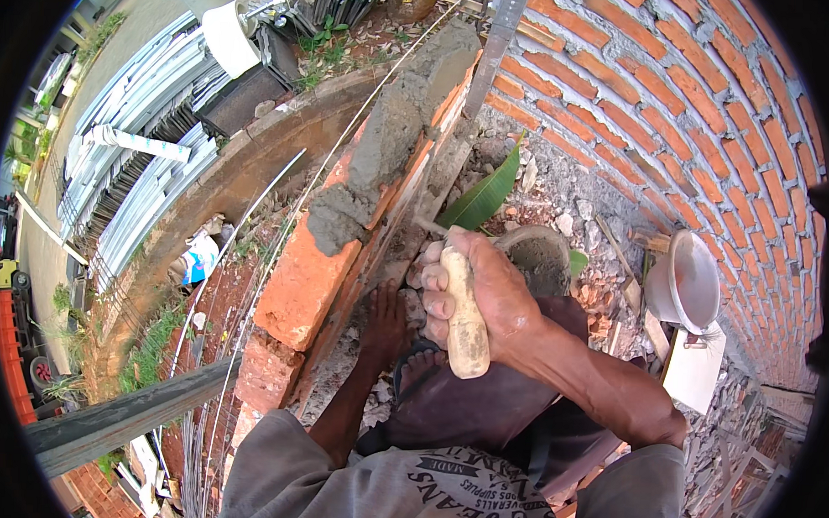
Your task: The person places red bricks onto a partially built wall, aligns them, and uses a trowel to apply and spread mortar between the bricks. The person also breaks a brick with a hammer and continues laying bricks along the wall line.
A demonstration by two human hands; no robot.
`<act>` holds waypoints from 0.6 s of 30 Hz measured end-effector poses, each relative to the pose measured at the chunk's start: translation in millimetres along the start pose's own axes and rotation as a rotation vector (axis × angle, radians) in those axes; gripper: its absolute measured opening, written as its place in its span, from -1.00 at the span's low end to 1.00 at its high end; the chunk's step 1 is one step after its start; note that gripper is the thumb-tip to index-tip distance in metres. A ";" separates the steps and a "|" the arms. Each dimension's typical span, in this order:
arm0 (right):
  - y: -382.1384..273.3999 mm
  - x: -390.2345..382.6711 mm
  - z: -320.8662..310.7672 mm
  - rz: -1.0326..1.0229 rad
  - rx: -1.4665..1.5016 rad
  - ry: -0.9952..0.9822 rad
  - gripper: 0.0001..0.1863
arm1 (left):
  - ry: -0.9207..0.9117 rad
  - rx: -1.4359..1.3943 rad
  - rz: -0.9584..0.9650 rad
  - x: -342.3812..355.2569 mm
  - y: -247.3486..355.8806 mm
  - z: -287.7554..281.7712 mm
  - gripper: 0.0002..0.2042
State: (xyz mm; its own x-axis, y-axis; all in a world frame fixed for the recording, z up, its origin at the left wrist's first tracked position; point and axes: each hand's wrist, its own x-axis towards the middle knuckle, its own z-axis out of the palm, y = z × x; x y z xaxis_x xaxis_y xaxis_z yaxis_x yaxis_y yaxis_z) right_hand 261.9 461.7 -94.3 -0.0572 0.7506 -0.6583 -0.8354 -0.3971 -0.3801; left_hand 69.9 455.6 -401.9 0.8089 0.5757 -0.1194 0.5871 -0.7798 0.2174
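My right hand (486, 293) is closed round the pale wooden handle of a trowel (467, 329). Its bent metal neck points toward the low brick wall (309, 283); the blade is hard to make out against the wall's side. Lower down, my left hand (387, 322) is beside that same side face, fingers stretched out and seemingly holding nothing. Wet grey mortar (382, 139) covers the far part of the wall's top and ends in a lump on the orange bricks. Just beyond my right hand, a round container (535, 254) has grey mortar in it.
A tall brick wall (657, 103) curves along the right. Near it stand a whitish bucket (692, 282) and a pale board (694, 369). A green leaf (482, 193) lies among rubble. Taut strings run along the low wall's left; a wooden beam (135, 423) juts in there.
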 end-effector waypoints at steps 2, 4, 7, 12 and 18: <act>31.4 -1.7 2.0 0.045 -0.160 -0.012 -0.75 | -0.006 0.099 0.035 -1.9 -1.9 -0.8 -0.28; 47.8 -4.6 -0.5 0.034 -0.368 0.005 -0.78 | -0.023 0.036 0.072 -3.4 -4.3 0.7 -0.29; 43.2 -18.3 -12.0 -0.104 -0.796 -0.019 -0.76 | -0.249 -0.065 -0.014 -2.0 -4.3 4.7 -0.35; 9.6 -17.9 -11.8 -0.098 -0.426 0.111 -0.71 | -0.020 0.022 -0.007 0.8 -0.6 2.9 -0.27; 35.6 3.7 -2.5 0.007 -0.589 0.067 -0.71 | 0.008 -0.108 -0.011 -4.4 -3.4 13.8 -0.28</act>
State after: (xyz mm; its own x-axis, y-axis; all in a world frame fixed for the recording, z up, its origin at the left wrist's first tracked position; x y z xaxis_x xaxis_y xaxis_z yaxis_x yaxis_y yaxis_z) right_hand 233.3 449.0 -111.9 -0.0112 0.7195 -0.6944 -0.3901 -0.6426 -0.6595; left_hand 64.7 452.3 -415.4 0.8019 0.5863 -0.1150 0.5888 -0.7427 0.3191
